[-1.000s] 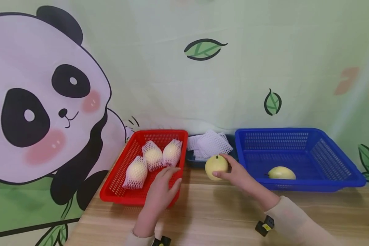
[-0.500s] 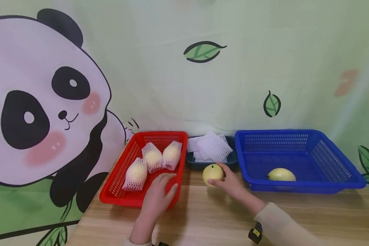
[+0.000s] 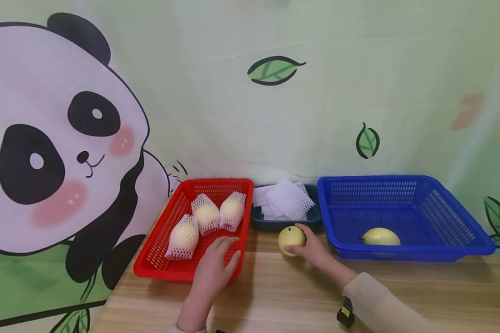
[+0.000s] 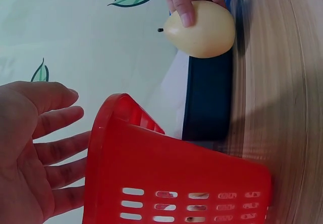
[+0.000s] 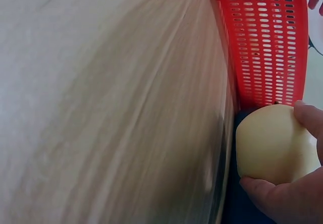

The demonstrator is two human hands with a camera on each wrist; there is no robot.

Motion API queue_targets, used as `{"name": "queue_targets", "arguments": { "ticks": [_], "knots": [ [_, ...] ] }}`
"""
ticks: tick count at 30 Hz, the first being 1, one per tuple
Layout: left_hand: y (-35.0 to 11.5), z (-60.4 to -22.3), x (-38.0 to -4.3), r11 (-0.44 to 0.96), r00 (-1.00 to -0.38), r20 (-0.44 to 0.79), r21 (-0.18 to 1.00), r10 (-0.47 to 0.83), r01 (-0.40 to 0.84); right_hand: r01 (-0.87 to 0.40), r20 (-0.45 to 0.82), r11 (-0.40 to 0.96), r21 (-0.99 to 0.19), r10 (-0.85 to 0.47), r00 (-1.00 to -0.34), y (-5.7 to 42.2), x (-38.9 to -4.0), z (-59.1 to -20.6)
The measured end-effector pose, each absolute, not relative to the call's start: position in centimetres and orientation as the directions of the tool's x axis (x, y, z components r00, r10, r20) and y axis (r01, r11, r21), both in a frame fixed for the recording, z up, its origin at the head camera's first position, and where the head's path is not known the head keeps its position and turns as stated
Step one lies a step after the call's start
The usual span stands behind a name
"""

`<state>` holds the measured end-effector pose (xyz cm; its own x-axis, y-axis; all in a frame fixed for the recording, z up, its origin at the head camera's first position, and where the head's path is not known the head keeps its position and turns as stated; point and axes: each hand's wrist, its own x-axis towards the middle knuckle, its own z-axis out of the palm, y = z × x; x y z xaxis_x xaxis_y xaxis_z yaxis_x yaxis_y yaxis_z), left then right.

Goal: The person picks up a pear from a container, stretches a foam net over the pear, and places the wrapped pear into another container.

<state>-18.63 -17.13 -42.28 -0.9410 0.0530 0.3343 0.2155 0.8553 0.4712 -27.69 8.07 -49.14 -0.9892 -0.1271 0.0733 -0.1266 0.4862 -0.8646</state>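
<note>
My right hand (image 3: 312,249) grips a pale yellow pear (image 3: 291,239) between thumb and fingers, its dark stem pointing up. In the left wrist view the pear (image 4: 202,30) shows close to the wooden table, in front of the small dark tray (image 4: 208,100). The right wrist view has the thumb and a finger at opposite sides of the fruit (image 5: 275,143). Over the front right part of the red basket (image 3: 166,274) is my left hand (image 3: 214,266), fingers extended and holding nothing. Three pears (image 3: 206,213) in white foam nets lie inside that basket.
White foam nets (image 3: 289,199) are piled in the dark tray at the back middle. To the right stands a blue basket (image 3: 400,252) with one bare pear (image 3: 381,237) near its front wall. A panda-printed cloth (image 3: 300,115) hangs behind the wooden table (image 3: 283,296).
My right hand has brought the pear down and slightly nearer me, away from the tray, then shifted a little right. The left hand has barely moved over the red basket.
</note>
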Motion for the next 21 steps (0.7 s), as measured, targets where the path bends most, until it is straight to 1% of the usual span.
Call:
{"name": "queue_targets", "arguments": {
  "ticks": [10, 14, 21],
  "knots": [
    [-17.1, -42.8, -18.4, 0.866, -0.918, 0.386, 0.427, 0.085, 0.260, -0.111, 0.054, 0.450, -0.886, -0.139, -0.989, 7.9, -28.0, -49.9],
    [-17.1, -43.0, -18.4, 0.868, -0.918, 0.386, 0.423, 0.087, 0.260, -0.111, 0.050, 0.455, -0.884, -0.145, -0.988, 7.9, -28.3, -50.2],
    [-17.1, -43.1, -18.5, 0.869, -0.914, 0.397, 0.420, 0.085, 0.263, -0.110, 0.045, 0.425, -0.898, -0.162, -0.986, 8.0, -28.6, -50.5]
  ]
}}
